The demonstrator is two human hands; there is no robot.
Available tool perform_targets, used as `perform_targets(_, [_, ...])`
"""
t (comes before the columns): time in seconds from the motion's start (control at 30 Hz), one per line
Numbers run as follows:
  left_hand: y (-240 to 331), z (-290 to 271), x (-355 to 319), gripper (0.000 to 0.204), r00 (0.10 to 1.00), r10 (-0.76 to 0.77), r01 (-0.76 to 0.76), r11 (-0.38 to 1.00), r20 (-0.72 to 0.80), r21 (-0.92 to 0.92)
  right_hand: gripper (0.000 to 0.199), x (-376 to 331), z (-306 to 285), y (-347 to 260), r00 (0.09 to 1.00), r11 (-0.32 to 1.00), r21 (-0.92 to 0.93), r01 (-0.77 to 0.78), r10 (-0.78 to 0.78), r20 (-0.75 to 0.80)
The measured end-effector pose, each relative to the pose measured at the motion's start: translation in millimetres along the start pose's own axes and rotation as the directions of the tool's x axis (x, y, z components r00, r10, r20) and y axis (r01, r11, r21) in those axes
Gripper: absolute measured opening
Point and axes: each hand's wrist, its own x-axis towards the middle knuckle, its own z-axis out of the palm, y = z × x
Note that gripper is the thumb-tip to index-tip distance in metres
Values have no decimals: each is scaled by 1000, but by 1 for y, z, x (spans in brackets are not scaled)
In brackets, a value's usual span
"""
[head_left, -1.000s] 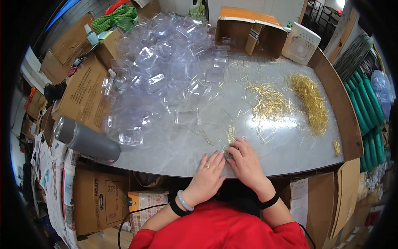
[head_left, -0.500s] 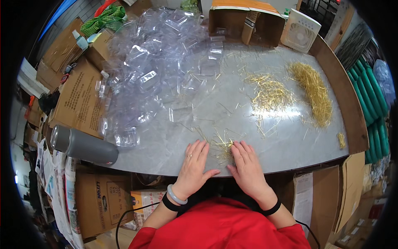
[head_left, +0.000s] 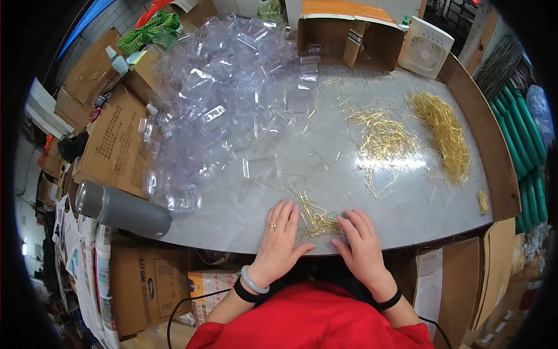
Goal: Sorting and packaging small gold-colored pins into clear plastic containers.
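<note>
Between my two hands, close to the table's front edge, lies a small tangle of gold wire hooks. On its left, my left hand rests on the grey table, fingers stretched out, thumb pointing toward the hooks. My right hand is on the other side, fingers spread and slightly bent, its fingertips beside the hooks. Neither hand grips anything. Farther back on the right are a loose heap of gold hooks and a denser, long pile of them.
Clear plastic boxes form a large heap at the left and back. A grey flask lies on its side at the left edge. An open carton and a white fan stand behind. A cardboard wall borders the right.
My hands have moved a little apart, the right one shifting right. The hooks between them now lie more spread out and in plainer sight. The whole view has shifted slightly.
</note>
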Motion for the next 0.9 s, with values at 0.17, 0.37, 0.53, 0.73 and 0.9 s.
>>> perform_targets(0.17, [8, 11, 0, 70, 998, -41, 44, 998, -53, 51, 42, -2, 2, 1, 999, 984, -171, 50, -49, 10])
perform_targets(0.37, [8, 19, -2, 71, 999, 5, -8, 998, -51, -64, 52, 8, 18, 4, 996, 991, -115, -74, 78, 35])
perform_targets(0.53, [-11, -28, -7, 87, 994, -62, 68, 996, 92, -61, 90, 29, 6, -3, 998, 983, -181, 5, 7, 63])
perform_targets(0.73, [-39, -70, 18, 114, 925, 21, -124, 961, 379, 248, 68, 29, 22, 3, 976, 979, -103, 175, -159, 149])
perform_targets(0.9, [-53, -64, 45, 121, 882, 42, -186, 946, 469, 265, 59, 27, 14, -4, 982, 987, -35, 154, -149, 114])
